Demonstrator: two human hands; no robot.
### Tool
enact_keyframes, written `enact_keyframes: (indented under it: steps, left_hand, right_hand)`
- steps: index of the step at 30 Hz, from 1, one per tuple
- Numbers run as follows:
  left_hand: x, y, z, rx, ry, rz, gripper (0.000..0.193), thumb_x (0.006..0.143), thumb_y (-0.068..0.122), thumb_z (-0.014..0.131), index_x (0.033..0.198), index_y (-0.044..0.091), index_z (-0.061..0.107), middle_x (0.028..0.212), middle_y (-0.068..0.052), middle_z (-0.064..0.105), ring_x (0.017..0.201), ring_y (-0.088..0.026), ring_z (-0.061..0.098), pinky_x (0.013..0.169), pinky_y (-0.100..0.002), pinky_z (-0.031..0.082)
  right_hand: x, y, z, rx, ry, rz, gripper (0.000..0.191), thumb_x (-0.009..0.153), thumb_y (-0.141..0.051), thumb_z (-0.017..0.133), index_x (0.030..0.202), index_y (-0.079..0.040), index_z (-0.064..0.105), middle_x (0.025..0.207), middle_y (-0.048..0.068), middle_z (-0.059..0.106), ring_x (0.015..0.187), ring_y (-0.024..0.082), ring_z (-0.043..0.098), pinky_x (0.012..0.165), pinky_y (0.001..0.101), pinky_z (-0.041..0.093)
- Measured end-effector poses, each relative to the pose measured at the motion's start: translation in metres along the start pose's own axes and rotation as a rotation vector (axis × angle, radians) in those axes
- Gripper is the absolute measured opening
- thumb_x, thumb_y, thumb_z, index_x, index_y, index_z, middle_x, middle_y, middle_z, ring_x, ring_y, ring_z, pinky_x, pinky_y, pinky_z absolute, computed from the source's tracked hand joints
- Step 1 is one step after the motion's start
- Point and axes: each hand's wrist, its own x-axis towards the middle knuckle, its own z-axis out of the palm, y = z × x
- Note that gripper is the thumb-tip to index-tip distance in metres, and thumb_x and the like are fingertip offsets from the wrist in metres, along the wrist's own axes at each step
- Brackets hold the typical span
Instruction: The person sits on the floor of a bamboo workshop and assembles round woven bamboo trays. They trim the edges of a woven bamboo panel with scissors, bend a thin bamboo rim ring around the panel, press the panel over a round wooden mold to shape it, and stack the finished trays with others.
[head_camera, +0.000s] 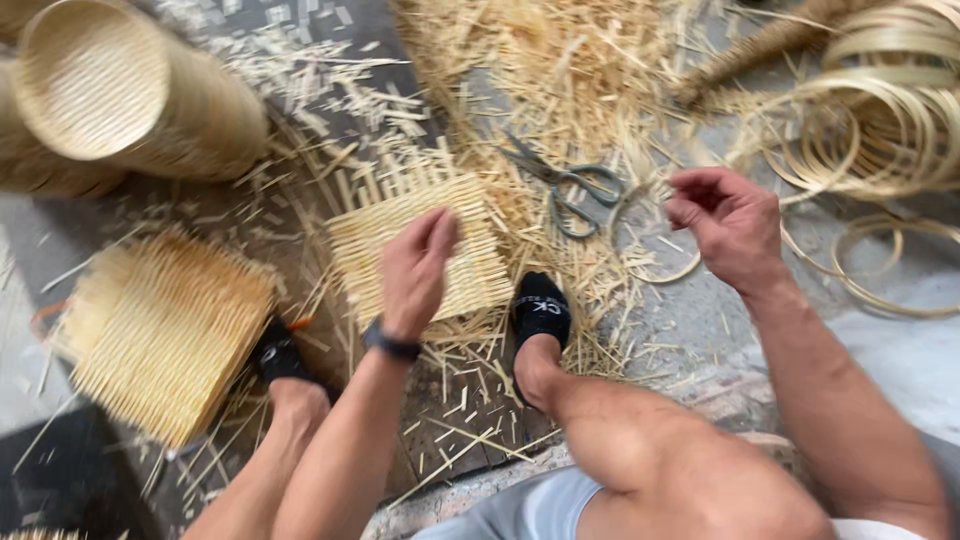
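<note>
My left hand (415, 270) rests flat, fingers together, on a square woven mat of thin straw strips (412, 240) lying on the dark floor board between my feet. My right hand (730, 225) hovers to the right, fingers curled, above a thin bent strip loop (665, 270); whether it pinches a strip I cannot tell. Grey scissors (570, 185) lie in the straw between the two hands, just beyond the mat. My feet in black socks (541, 310) sit at the mat's near corners.
A stack of woven square mats (160, 335) lies at left. Round woven baskets (120, 95) lie on their sides at top left. Coiled thin strip hoops (890, 110) pile at top right. Loose straw offcuts (560, 60) cover the floor beyond.
</note>
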Motion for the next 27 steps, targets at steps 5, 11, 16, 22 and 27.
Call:
enact_keyframes:
  steps: [5, 11, 16, 22, 27]
  left_hand:
    - [0.031, 0.048, 0.001, -1.110, -0.079, -0.437, 0.048, 0.097, 0.047, 0.059, 0.111, 0.002, 0.068, 0.071, 0.001, 0.060, 0.061, -0.009, 0.054, 0.053, -0.026, 0.045]
    - [0.004, 0.054, -0.054, -0.937, 0.036, -0.297, 0.040, 0.097, 0.039, 0.069, 0.103, 0.000, 0.068, 0.059, 0.007, 0.043, 0.049, -0.004, 0.034, 0.044, -0.023, 0.025]
    - [-0.012, 0.055, -0.084, -0.838, 0.048, -0.328, 0.034, 0.097, 0.036, 0.069, 0.093, 0.002, 0.069, 0.058, 0.005, 0.048, 0.048, -0.005, 0.040, 0.042, -0.022, 0.029]
    - [-0.019, 0.038, -0.099, -0.872, 0.019, -0.400, 0.034, 0.096, 0.029, 0.070, 0.070, 0.008, 0.060, 0.049, 0.005, 0.043, 0.038, -0.007, 0.037, 0.036, -0.023, 0.030]
    - [-0.029, 0.017, -0.098, -0.924, 0.028, -0.399, 0.042, 0.097, 0.027, 0.072, 0.063, 0.012, 0.052, 0.048, 0.006, 0.041, 0.038, -0.007, 0.035, 0.036, -0.024, 0.029]
  right_hand:
    - [-0.007, -0.125, 0.088, -0.631, -0.596, -0.708, 0.023, 0.080, -0.004, 0.076, 0.102, -0.010, 0.077, 0.087, 0.007, 0.076, 0.082, 0.021, 0.070, 0.075, 0.0335, 0.055]
    - [0.015, -0.177, 0.111, -0.169, -0.314, -0.306, 0.018, 0.105, -0.019, 0.062, 0.113, -0.004, 0.069, 0.089, 0.005, 0.071, 0.076, 0.012, 0.070, 0.071, 0.0289, 0.062]
    - [0.046, -0.166, 0.143, 0.048, -0.476, 0.172, 0.036, 0.105, -0.032, 0.056, 0.092, -0.003, 0.073, 0.070, 0.002, 0.065, 0.059, 0.009, 0.060, 0.058, 0.0262, 0.055]
    - [0.040, -0.137, 0.185, 0.195, -0.474, 0.384, 0.045, 0.103, -0.032, 0.066, 0.065, -0.014, 0.050, 0.050, -0.004, 0.038, 0.040, 0.008, 0.034, 0.038, 0.0256, 0.028]
    - [0.029, -0.125, 0.190, 0.222, -0.450, 0.394, 0.040, 0.100, -0.032, 0.067, 0.066, -0.015, 0.054, 0.052, -0.005, 0.041, 0.042, 0.008, 0.035, 0.037, 0.0258, 0.026]
